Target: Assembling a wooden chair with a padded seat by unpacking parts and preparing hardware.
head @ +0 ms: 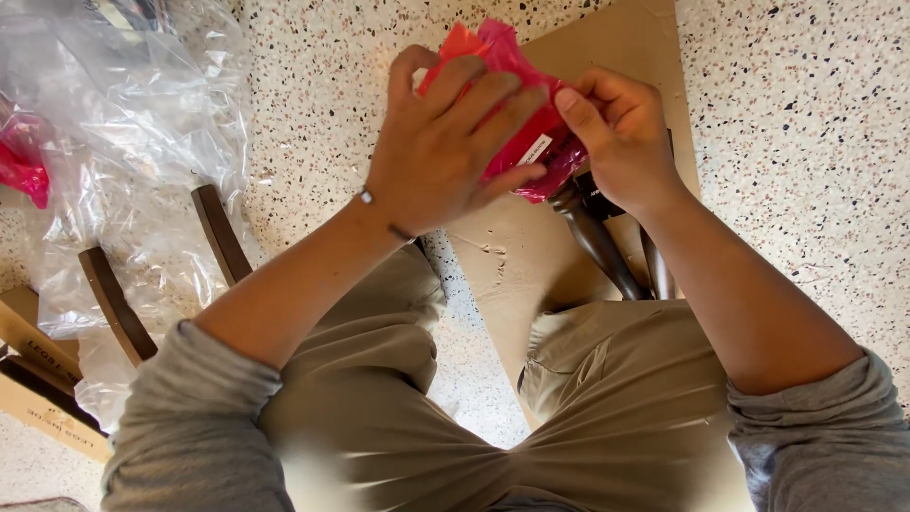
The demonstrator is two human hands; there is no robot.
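Both hands hold a crumpled red plastic bag (512,57) with a small white label, raised over my lap. My left hand (445,142) wraps over the bag's left side, its fingers spread across the front. My right hand (616,133) pinches the bag's right edge with thumb and fingers. Below the bag, dark brown turned wooden legs (597,242) stand out from behind my right wrist, above a sheet of brown cardboard (607,47) on the floor. What is inside the bag is hidden.
I sit on a speckled terrazzo floor (806,114), knees in khaki trousers. Two dark wooden slats (220,232) lie at left under clear plastic wrap (142,114). Another red bag (24,161) and a cardboard box (38,379) are at the left edge.
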